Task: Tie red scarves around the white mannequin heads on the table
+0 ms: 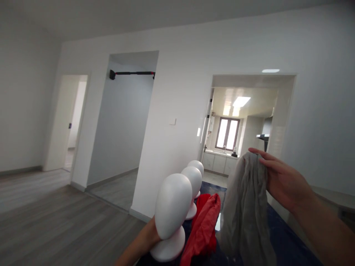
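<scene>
My right hand (280, 177) is raised over the table and pinches the top of a grey scarf (245, 210), which hangs down in loose folds. My left hand (151, 232) reaches behind the nearest white mannequin head (172, 207) at its neck; its fingers are hidden by the head. A red cloth (203, 229) lies crumpled on the table between that head and the grey scarf.
Two more white mannequin heads (192, 181) (196, 167) stand in a row behind the nearest one on a dark blue table (283, 240). A white wall, an open doorway with a pull-up bar, and a kitchen doorway lie beyond. Grey wood floor spreads at left.
</scene>
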`<state>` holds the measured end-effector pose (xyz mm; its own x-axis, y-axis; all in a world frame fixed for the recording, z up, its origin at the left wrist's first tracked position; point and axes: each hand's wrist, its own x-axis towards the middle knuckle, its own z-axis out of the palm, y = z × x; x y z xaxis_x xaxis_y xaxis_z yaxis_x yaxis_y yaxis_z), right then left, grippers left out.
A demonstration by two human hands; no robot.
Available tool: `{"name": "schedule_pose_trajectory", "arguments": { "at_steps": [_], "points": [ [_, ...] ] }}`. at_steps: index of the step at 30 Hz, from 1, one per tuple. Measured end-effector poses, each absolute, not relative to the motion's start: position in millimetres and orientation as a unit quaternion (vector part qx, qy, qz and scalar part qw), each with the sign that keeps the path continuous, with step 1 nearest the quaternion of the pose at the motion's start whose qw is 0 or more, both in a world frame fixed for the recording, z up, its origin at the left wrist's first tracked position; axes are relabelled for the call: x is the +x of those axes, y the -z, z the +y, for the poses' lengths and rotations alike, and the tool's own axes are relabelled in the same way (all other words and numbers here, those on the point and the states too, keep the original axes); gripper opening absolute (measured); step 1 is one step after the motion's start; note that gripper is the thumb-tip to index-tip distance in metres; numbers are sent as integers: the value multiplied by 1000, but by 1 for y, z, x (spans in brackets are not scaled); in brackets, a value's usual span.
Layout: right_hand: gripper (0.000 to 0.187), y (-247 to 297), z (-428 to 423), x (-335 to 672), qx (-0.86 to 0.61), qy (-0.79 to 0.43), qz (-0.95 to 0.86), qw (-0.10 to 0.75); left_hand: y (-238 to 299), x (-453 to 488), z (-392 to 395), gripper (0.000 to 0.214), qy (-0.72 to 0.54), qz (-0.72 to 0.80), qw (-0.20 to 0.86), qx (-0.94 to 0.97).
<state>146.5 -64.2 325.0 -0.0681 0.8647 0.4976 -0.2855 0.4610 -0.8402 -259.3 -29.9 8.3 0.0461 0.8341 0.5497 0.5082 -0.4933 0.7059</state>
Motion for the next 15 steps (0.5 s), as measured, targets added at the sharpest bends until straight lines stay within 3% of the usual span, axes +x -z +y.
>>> {"name": "schedule_pose_trajectory", "arguments": {
  "at_steps": [8,15],
  "points": [
    [46,-291,28,119,-301,-459,-547,633,3,-250,-26,71,-496,450,194,717],
    [60,-210,137,91,-446,-317,-678,491,3,-249,-33,95,-504,488,241,671]
  ]
}}
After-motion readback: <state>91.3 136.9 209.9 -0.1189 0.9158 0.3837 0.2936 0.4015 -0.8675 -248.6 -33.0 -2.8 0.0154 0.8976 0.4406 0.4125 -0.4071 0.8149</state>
